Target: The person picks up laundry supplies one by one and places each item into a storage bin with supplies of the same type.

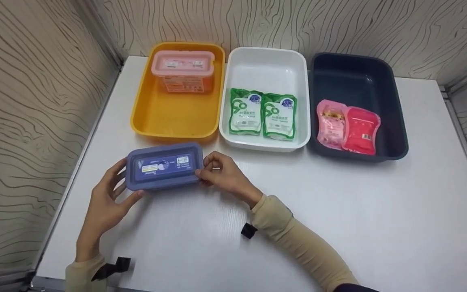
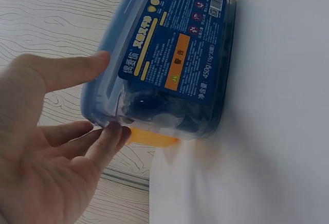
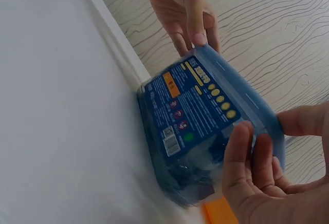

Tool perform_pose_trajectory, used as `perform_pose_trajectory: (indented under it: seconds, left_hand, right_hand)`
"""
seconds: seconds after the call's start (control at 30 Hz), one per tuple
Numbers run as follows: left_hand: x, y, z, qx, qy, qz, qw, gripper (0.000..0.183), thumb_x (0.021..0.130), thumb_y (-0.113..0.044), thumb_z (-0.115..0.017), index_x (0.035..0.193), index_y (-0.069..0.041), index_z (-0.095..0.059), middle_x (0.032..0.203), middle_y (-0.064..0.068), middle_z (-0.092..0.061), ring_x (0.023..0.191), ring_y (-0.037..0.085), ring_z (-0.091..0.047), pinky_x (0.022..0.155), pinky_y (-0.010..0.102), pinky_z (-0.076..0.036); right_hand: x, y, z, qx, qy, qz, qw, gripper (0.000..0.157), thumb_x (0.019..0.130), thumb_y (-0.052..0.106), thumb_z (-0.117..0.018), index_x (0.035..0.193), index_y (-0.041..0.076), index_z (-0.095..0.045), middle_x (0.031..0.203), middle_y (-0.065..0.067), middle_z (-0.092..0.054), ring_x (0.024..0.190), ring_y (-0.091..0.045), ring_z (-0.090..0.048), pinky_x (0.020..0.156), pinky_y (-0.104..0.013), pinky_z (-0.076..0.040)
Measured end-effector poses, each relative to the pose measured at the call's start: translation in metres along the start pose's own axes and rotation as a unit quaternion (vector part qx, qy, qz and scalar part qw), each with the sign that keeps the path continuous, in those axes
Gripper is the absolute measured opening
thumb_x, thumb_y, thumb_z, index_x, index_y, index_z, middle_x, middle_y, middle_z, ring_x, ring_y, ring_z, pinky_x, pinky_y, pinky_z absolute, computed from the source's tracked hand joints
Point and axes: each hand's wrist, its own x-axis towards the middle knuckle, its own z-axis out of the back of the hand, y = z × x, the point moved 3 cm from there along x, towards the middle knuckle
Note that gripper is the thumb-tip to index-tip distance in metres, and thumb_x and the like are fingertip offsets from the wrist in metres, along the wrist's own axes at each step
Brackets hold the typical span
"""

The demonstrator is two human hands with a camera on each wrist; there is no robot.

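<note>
Between my two hands is a clear plastic box with a blue lid (image 1: 164,167) and a dark blue printed label (image 2: 175,39). Dark, rounded contents show through its wall. My left hand (image 1: 106,207) holds the left end, thumb at the near corner of the lid and fingers at the side below the rim. At the opposite end my right hand (image 1: 227,176) pinches the lid's rim, thumb on top and fingers underneath. In the right wrist view the box (image 3: 180,116) is tilted, its base close to the white table (image 3: 67,106).
Behind stand a yellow bin (image 1: 176,117) with a pink-lidded box (image 1: 183,69), a white bin (image 1: 266,67) with two green-white pouches (image 1: 246,113), and a dark bin (image 1: 351,77) with two pink pouches (image 1: 361,129). Wood-patterned panels (image 1: 22,101) border the table.
</note>
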Motion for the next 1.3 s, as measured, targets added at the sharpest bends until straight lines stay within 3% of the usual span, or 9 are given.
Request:
perform_pose_trajectory:
  seconds: [0.17, 0.27, 0.47, 0.6, 0.9, 1.3]
  left_hand:
    - [0.003, 0.002, 0.005, 0.003, -0.005, 0.063, 0.998, 0.074, 0.1, -0.011, -0.076, 0.162, 0.001, -0.037, 0.163, 0.023, -0.046, 0.134, 0.025, -0.055, 0.098, 0.006, -0.049]
    - [0.009, 0.004, 0.004, 0.007, -0.003, 0.104, 0.9945, 0.06, 0.108, -0.022, -0.065, 0.158, 0.002, -0.044, 0.157, 0.023, -0.051, 0.123, 0.019, -0.059, 0.092, 0.009, -0.053]
    - [0.021, 0.003, 0.001, -0.019, 0.022, 0.158, 0.9871, 0.049, 0.112, -0.025, -0.056, 0.151, 0.005, -0.051, 0.144, 0.024, -0.056, 0.111, 0.015, -0.069, 0.089, 0.018, -0.06]
    - [0.021, 0.003, 0.003, -0.018, 0.033, 0.178, 0.9833, 0.049, 0.113, -0.024, -0.053, 0.151, 0.007, -0.049, 0.14, 0.024, -0.055, 0.104, 0.006, -0.067, 0.089, 0.019, -0.06]
    - [0.021, 0.006, 0.007, -0.028, 0.023, 0.214, 0.9762, 0.05, 0.113, -0.024, -0.051, 0.15, 0.01, -0.047, 0.148, 0.027, -0.053, 0.103, 0.004, -0.065, 0.085, 0.018, -0.06]
    - [0.031, 0.001, 0.011, -0.01, -0.003, 0.219, 0.9756, 0.048, 0.112, -0.026, -0.055, 0.145, 0.009, -0.052, 0.141, 0.026, -0.061, 0.094, 0.001, -0.065, 0.08, 0.02, -0.058]
  right_hand:
    - [0.008, 0.004, -0.001, -0.033, -0.012, 0.02, 0.999, 0.025, 0.099, 0.017, -0.073, 0.114, 0.001, -0.059, 0.091, -0.005, -0.07, 0.083, -0.041, -0.075, 0.076, -0.05, -0.065]
    - [0.012, 0.004, 0.001, -0.045, -0.034, 0.03, 0.998, 0.024, 0.1, 0.016, -0.072, 0.114, 0.0, -0.061, 0.091, -0.006, -0.068, 0.073, -0.031, -0.07, 0.07, -0.044, -0.063]
    - [0.012, 0.005, 0.008, -0.035, -0.066, 0.029, 0.997, 0.022, 0.098, 0.01, -0.073, 0.114, -0.001, -0.063, 0.093, -0.007, -0.065, 0.066, -0.019, -0.065, 0.064, -0.041, -0.062]
    - [0.013, 0.007, 0.008, -0.035, -0.064, 0.031, 0.997, 0.023, 0.096, 0.01, -0.075, 0.113, -0.001, -0.064, 0.091, -0.006, -0.067, 0.067, -0.019, -0.064, 0.064, -0.041, -0.063]
    - [0.017, 0.009, 0.002, -0.015, -0.049, 0.032, 0.998, 0.018, 0.094, 0.004, -0.074, 0.109, -0.002, -0.065, 0.085, -0.003, -0.066, 0.063, -0.013, -0.062, 0.061, -0.033, -0.06]
    - [0.014, 0.019, -0.002, -0.003, -0.048, 0.028, 0.998, 0.017, 0.094, 0.002, -0.072, 0.108, -0.003, -0.063, 0.087, -0.005, -0.065, 0.06, -0.013, -0.063, 0.059, -0.033, -0.06]
